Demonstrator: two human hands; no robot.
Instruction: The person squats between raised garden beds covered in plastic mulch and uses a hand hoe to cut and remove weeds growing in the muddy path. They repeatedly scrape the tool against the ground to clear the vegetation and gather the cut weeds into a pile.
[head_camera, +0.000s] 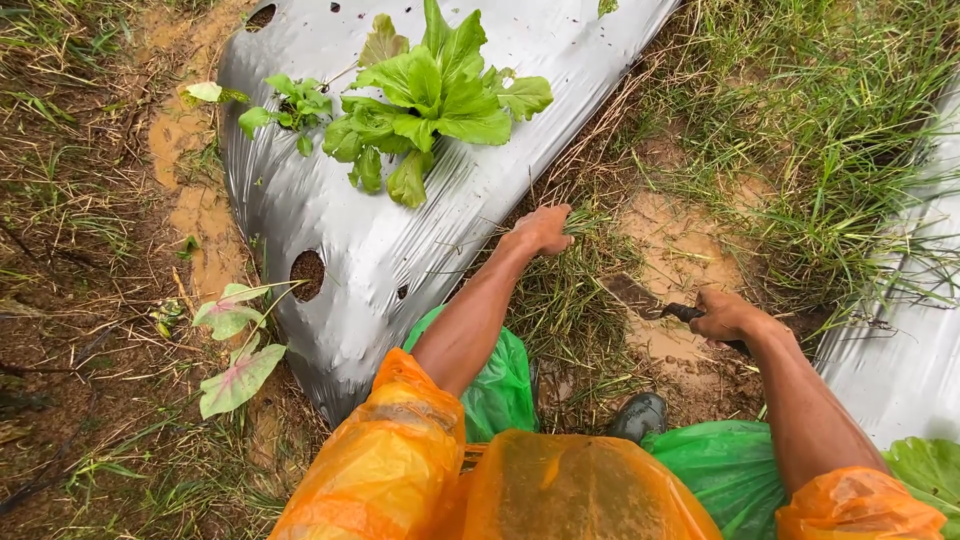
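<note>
Crouching over a muddy furrow between two raised beds, the person works at the weeds along the edge of the silver plastic mulch (400, 250). The left hand (540, 230) reaches forward and closes its fingers around a tuft of grass (570, 290) right where the sheet meets the ground, apparently to gather the blades and pull them taut. The right hand (725, 315) sits lower and nearer the body, its fingers wrapped tight round the dark handle of a knife (650, 300), whose muddy blade points left toward the base of that same tuft, low over the wet soil; that angle suits cutting the grass close to its roots. The two hands stay apart, with the grass lying between them.

The mulch sheet covers the bed so that only the punched holes are open: leafy green vegetable plants (430, 95) grow out of the holes farther up, while a nearer hole (307, 272) shows only bare earth. A pink-veined weed (235, 350) stands in the mud to the left of the bed. A second strip of mulch (900, 340) borders the furrow on the right. The orange rain poncho (560, 490) and green plastic leg covers (500, 390) suggest wet weather, and a dark rubber boot (640, 415) is planted in the mud (680, 250) below the hands.
</note>
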